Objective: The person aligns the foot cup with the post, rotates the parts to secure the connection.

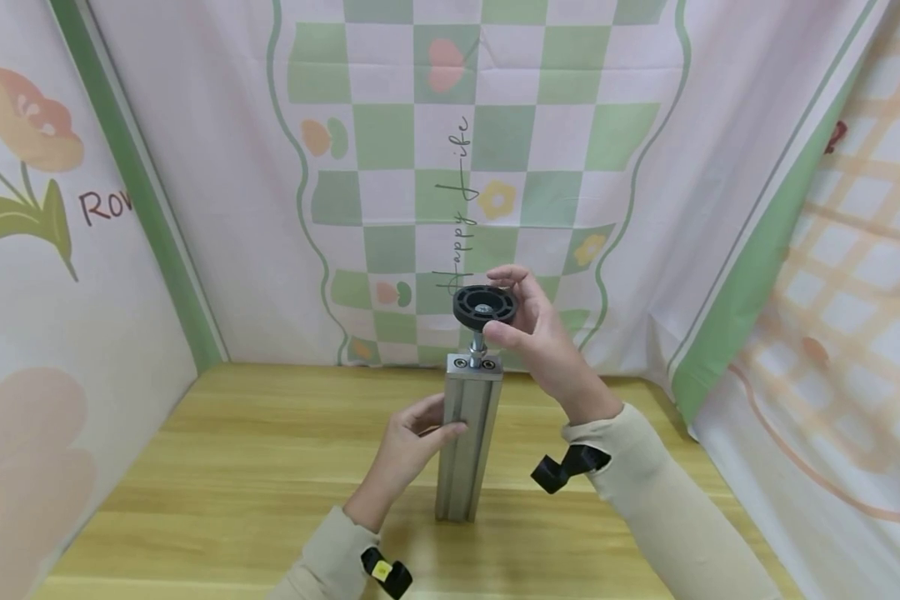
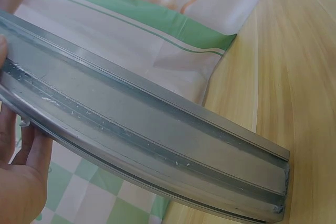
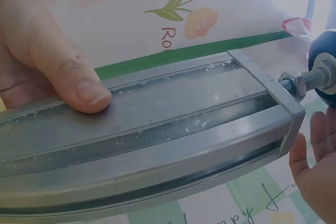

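Observation:
A tall aluminium profile stands upright, leaning slightly, on the wooden table. My left hand grips it at mid-height, with the thumb on its near face. On its top sits a metal end plate with bolts, from which a threaded rod rises, carrying a hex nut. A round black levelling foot tops the rod. My right hand holds this foot by its rim, thumb at the near edge and fingers curled behind. Small white flecks lie along the profile's grooves in both wrist views.
The wood-grain table spreads around the profile. Behind it hangs a green-and-white checked cloth, and printed cloths close off both sides. Each sleeve carries a black strap mount, such as the right one.

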Demonstrator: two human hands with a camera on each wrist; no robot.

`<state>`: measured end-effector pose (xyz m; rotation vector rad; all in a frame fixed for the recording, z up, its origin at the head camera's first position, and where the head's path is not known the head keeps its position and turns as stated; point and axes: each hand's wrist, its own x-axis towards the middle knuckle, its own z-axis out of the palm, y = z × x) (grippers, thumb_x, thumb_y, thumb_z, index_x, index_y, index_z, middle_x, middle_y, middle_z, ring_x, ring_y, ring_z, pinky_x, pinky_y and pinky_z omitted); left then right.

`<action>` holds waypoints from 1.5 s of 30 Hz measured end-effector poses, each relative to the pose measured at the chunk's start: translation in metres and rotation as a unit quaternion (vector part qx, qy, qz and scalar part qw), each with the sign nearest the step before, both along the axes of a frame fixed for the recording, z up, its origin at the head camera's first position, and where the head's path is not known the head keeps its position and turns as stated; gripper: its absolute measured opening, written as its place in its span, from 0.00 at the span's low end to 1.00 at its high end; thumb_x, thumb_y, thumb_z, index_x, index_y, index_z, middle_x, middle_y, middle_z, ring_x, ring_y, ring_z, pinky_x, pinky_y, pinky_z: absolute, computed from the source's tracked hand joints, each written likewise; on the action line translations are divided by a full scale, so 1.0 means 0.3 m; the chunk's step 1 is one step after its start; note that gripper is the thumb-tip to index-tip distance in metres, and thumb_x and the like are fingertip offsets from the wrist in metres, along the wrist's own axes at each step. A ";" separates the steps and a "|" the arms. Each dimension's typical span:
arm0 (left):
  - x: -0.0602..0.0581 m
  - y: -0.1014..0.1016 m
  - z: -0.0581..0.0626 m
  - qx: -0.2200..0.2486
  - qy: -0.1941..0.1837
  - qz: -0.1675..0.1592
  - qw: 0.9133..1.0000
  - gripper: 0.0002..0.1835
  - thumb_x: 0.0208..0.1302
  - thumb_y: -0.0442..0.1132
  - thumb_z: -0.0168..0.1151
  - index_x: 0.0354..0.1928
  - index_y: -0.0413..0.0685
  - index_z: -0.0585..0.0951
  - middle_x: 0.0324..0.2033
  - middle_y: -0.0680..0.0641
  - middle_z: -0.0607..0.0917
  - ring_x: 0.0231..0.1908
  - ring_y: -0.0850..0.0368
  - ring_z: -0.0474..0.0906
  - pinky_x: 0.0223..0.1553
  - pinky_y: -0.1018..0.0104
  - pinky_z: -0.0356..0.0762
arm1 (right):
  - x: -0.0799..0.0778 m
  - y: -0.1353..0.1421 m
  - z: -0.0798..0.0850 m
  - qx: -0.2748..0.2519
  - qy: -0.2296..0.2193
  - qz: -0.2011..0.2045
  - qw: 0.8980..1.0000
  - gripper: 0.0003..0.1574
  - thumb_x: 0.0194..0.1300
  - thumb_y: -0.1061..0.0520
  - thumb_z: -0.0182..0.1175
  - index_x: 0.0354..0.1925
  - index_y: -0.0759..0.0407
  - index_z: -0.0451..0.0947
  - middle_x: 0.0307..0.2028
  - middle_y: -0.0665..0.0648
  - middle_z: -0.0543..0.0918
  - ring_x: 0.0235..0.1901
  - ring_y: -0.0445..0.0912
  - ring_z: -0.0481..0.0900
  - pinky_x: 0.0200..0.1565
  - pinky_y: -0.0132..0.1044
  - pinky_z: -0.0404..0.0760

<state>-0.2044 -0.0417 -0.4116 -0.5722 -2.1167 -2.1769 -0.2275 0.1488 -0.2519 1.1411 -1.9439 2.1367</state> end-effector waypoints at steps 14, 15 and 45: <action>0.002 0.001 0.000 0.000 -0.007 -0.001 1.000 0.25 0.61 0.45 0.74 0.60 0.49 0.81 0.46 0.47 0.86 0.49 0.52 0.82 0.55 0.59 0.79 | -0.001 -0.004 0.012 -0.010 -0.006 0.119 0.993 0.35 0.74 0.54 0.27 0.74 0.61 0.56 0.70 0.64 0.67 0.73 0.57 0.57 0.72 0.48 0.52; 0.002 0.001 0.000 0.000 -0.007 0.000 1.000 0.25 0.61 0.45 0.74 0.60 0.49 0.81 0.46 0.47 0.86 0.49 0.53 0.82 0.56 0.59 0.78 | -0.002 -0.003 0.011 -0.012 -0.006 0.120 0.993 0.35 0.74 0.55 0.27 0.74 0.61 0.56 0.69 0.64 0.67 0.72 0.57 0.57 0.72 0.48 0.53; 0.004 -0.001 -0.001 0.002 0.005 -0.007 1.000 0.25 0.61 0.48 0.73 0.60 0.53 0.82 0.47 0.49 0.87 0.50 0.53 0.82 0.55 0.59 0.79 | -0.001 0.001 0.005 -0.001 -0.029 -0.006 1.000 0.37 0.61 0.47 0.73 0.60 0.51 0.63 0.54 0.58 0.69 0.51 0.47 0.75 0.49 0.33 0.79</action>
